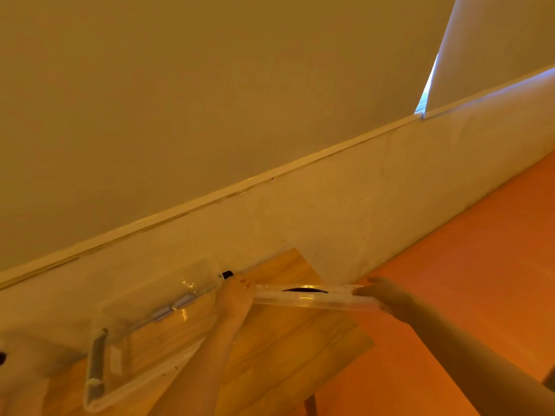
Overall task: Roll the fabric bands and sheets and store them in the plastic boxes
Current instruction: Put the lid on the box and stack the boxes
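My left hand (234, 295) and my right hand (380, 294) grip the two ends of a clear plastic lid or shallow box (306, 297), held edge-on above the wooden table (285, 349); a dark curved strip shows through it. To the left a clear plastic box (150, 325) stands on the table, open. Rolled grey fabric (172, 307) lies along its far wall and a darker roll (96, 361) along its near-left end.
A white wall (360, 205) with a ledge runs behind the table. Orange floor (480, 265) lies to the right past the table's edge. A small black object (227, 274) sits by the wall behind the box.
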